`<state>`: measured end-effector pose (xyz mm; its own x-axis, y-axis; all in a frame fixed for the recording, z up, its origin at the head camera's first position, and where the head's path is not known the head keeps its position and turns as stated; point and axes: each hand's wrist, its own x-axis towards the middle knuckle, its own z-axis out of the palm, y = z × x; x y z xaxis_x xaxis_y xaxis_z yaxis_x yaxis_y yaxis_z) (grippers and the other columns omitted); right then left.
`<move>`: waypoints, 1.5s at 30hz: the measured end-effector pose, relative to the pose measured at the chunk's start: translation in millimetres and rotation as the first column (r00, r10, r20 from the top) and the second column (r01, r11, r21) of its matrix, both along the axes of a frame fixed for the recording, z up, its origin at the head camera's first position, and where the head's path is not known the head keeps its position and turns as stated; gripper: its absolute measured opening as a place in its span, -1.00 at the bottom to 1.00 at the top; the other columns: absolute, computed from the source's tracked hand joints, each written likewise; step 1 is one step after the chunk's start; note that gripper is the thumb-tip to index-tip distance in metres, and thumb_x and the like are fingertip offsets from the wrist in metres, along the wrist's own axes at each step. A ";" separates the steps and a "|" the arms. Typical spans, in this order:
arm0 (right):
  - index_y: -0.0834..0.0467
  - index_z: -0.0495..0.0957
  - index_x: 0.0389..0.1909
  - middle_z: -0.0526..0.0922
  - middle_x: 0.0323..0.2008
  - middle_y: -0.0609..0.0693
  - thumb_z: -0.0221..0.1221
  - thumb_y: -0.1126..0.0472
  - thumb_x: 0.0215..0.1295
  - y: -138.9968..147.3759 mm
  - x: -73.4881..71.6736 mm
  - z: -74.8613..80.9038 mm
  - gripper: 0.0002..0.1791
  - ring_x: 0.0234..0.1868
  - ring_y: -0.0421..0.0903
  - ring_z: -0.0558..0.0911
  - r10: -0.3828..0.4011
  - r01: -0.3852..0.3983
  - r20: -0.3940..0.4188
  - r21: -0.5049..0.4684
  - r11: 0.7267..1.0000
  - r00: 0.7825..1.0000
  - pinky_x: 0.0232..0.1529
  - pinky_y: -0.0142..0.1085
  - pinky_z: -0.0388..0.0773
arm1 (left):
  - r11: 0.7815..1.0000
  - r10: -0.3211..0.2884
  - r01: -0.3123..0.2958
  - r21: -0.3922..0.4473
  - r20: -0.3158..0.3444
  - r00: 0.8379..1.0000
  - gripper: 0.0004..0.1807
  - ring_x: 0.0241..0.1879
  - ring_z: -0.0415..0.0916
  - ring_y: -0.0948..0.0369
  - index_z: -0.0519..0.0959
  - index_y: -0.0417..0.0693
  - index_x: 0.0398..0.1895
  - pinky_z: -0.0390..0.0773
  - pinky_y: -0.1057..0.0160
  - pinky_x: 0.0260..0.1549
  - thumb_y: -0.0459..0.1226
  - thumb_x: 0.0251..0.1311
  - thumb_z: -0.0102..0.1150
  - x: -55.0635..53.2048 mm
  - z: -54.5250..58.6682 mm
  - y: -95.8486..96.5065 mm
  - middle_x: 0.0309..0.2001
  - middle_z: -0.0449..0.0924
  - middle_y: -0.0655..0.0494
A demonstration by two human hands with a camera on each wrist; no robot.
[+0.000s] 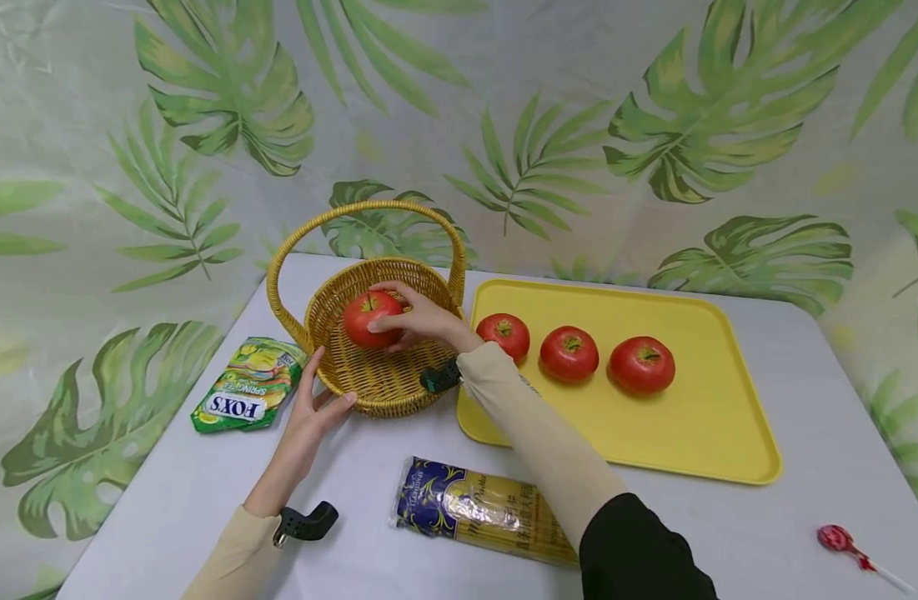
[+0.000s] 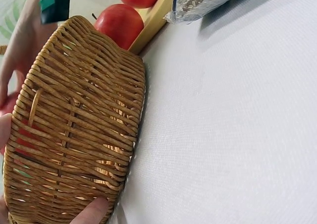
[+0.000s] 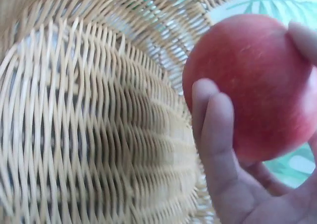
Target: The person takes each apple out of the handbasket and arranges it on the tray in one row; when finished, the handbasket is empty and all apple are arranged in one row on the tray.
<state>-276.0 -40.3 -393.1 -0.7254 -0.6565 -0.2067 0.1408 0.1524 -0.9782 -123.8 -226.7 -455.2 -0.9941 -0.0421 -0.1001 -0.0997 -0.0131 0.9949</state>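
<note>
The wicker basket (image 1: 383, 408) with its tall arched handle stands at the back left of the table. Inside its rim my right hand (image 1: 421, 321) grips a red apple (image 1: 363, 320), fingers and thumb spread around the fruit. In the right wrist view the apple (image 3: 252, 85) is held above the woven bottom. My left hand (image 1: 312, 421) holds the basket at its front left rim. The left wrist view shows one fingertip (image 2: 94, 211) against the outer weave and another at the rim.
Right of the basket lies a yellow tray (image 1: 699, 425) with three red apples (image 1: 569, 354) in a row. A green Fox's pouch (image 1: 252, 383) is to the left. Nearer are a spaghetti packet (image 1: 481, 508), partly under the right forearm, and a lollipop (image 1: 835, 538) at the right.
</note>
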 end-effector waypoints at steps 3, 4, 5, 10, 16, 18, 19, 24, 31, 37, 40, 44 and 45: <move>-0.12 0.25 0.34 0.23 0.17 0.15 0.29 0.21 0.20 13.2 0.5 6.7 -0.30 -0.18 0.39 0.59 0.023 -0.023 -0.042 -0.001 1.000 0.999 -0.11 0.12 0.55 | 1.000 -0.001 0.001 0.006 -0.006 1.000 -0.06 0.39 -0.15 -0.18 -0.22 0.19 0.54 0.42 0.43 0.00 -0.36 0.27 0.15 -0.2 -0.1 0.3 0.49 -0.52 0.08; -0.13 0.25 0.33 0.22 0.17 0.15 0.29 0.21 0.20 17.7 1.2 9.3 -0.31 -0.18 0.41 0.59 0.031 -0.032 -0.055 -0.002 0.999 0.998 -0.13 0.11 0.57 | 1.000 -0.001 0.001 0.008 -0.008 1.000 -0.06 0.39 -0.15 -0.18 -0.22 0.19 0.54 0.41 0.43 0.00 -0.36 0.27 0.15 -0.3 0.0 0.4 0.49 -0.52 0.08; -0.13 0.26 0.33 0.22 0.18 0.15 0.28 0.20 0.20 22.2 1.6 11.2 -0.31 -0.18 0.40 0.59 0.040 -0.041 -0.069 -0.005 0.999 0.997 -0.15 0.08 0.58 | 1.000 0.000 0.000 0.011 -0.011 1.000 -0.06 0.39 -0.14 -0.19 -0.22 0.18 0.54 0.41 0.43 0.00 -0.37 0.27 0.15 -0.5 -0.2 0.6 0.49 -0.52 0.08; -0.15 0.27 0.34 0.22 0.23 0.11 0.25 0.17 0.24 47.2 6.2 21.7 -0.34 -0.22 0.22 0.64 0.075 -0.072 -0.154 0.023 0.997 0.985 -0.21 0.01 0.62 | 0.999 0.000 0.001 0.042 -0.019 1.000 -0.05 0.39 -0.13 -0.18 -0.22 0.17 0.54 0.43 0.45 -0.03 -0.40 0.26 0.14 -0.7 0.4 2.6 0.49 -0.52 0.07; -0.18 0.26 0.35 0.22 0.28 0.07 0.24 0.14 0.24 85.9 11.7 27.4 -0.34 -0.27 0.16 0.65 0.076 -0.071 -0.179 0.034 0.997 0.981 -0.19 0.13 0.57 | 0.998 -0.006 0.007 0.060 -0.015 1.000 -0.05 0.38 -0.12 -0.18 -0.23 0.16 0.54 0.44 0.46 -0.03 -0.42 0.26 0.12 -0.3 1.1 3.5 0.49 -0.53 0.06; -0.17 0.25 0.36 0.22 0.27 0.08 0.24 0.12 0.24 102.0 12.8 27.2 -0.33 -0.30 0.20 0.65 0.062 -0.056 -0.186 0.035 0.998 0.981 -0.18 0.17 0.55 | 0.998 -0.011 0.011 0.060 -0.014 1.000 -0.05 0.39 -0.13 -0.18 -0.24 0.17 0.54 0.43 0.45 -0.02 -0.42 0.27 0.12 -0.1 1.4 3.4 0.49 -0.54 0.07; -0.18 0.24 0.36 0.22 0.27 0.07 0.24 0.10 0.25 110.6 13.3 26.8 -0.33 -0.31 0.20 0.65 0.050 -0.044 -0.183 0.037 0.998 0.982 -0.17 0.17 0.55 | 0.998 -0.013 0.014 0.061 -0.014 1.000 -0.05 0.39 -0.13 -0.18 -0.24 0.17 0.54 0.43 0.44 -0.02 -0.42 0.27 0.11 -0.1 1.3 3.3 0.49 -0.54 0.07; -0.19 0.22 0.38 0.24 0.26 0.10 0.23 0.08 0.27 155.0 15.2 24.4 -0.32 -0.34 0.26 0.63 -0.016 0.023 -0.182 0.036 0.999 0.983 -0.16 0.14 0.56 | 0.999 -0.018 0.019 0.050 -0.013 1.000 -0.05 0.39 -0.14 -0.18 -0.25 0.18 0.54 0.42 0.42 0.00 -0.40 0.28 0.12 1.0 1.0 2.6 0.49 -0.55 0.09; -0.12 0.14 0.43 0.22 0.28 0.14 0.21 0.07 0.30 215.4 20.5 21.4 -0.28 -0.32 0.29 0.61 -0.118 0.137 -0.194 0.086 0.987 0.974 -0.18 0.05 0.59 | 0.999 -0.015 0.015 0.041 -0.018 1.000 -0.05 0.39 -0.14 -0.19 -0.26 0.16 0.54 0.42 0.43 -0.01 -0.40 0.28 0.11 2.4 1.8 2.0 0.49 -0.54 0.09; -0.06 0.11 0.44 0.20 0.27 0.23 0.17 0.12 0.34 259.0 27.3 19.3 -0.30 -0.39 0.10 0.63 -0.200 0.225 -0.198 0.108 0.968 0.959 -0.25 -0.13 0.63 | 0.999 -0.014 0.015 0.034 -0.019 1.000 -0.06 0.39 -0.13 -0.18 -0.25 0.17 0.54 0.43 0.44 -0.02 -0.41 0.28 0.11 2.6 1.3 1.7 0.49 -0.53 0.11; -0.04 0.08 0.45 0.22 0.21 0.26 0.13 0.13 0.37 278.3 32.4 19.9 -0.31 -0.40 0.09 0.63 -0.230 0.263 -0.226 0.131 0.956 0.947 -0.25 -0.10 0.63 | 1.000 -0.017 0.017 0.021 -0.014 1.000 -0.05 0.39 -0.13 -0.18 -0.26 0.18 0.54 0.42 0.44 -0.02 -0.39 0.29 0.12 2.7 1.5 1.8 0.49 -0.54 0.11; -0.07 0.05 0.46 0.24 0.17 0.24 0.09 0.11 0.40 302.8 40.3 20.3 -0.33 -0.39 0.10 0.65 -0.270 0.317 -0.262 0.156 0.935 0.927 -0.26 -0.14 0.63 | 1.000 -0.021 0.021 0.009 -0.004 1.000 -0.05 0.40 -0.15 -0.16 -0.26 0.21 0.54 0.41 0.44 -0.01 -0.37 0.29 0.13 2.9 1.5 2.2 0.50 -0.53 0.11; -0.08 0.05 0.46 0.23 0.17 0.23 0.08 0.12 0.41 308.9 42.0 19.7 -0.33 -0.39 0.09 0.65 -0.281 0.328 -0.266 0.152 0.932 0.922 -0.27 -0.17 0.64 | 1.000 -0.021 0.021 0.006 -0.002 1.000 -0.05 0.40 -0.15 -0.16 -0.26 0.21 0.54 0.41 0.44 -0.01 -0.36 0.29 0.13 2.8 1.5 2.4 0.50 -0.53 0.11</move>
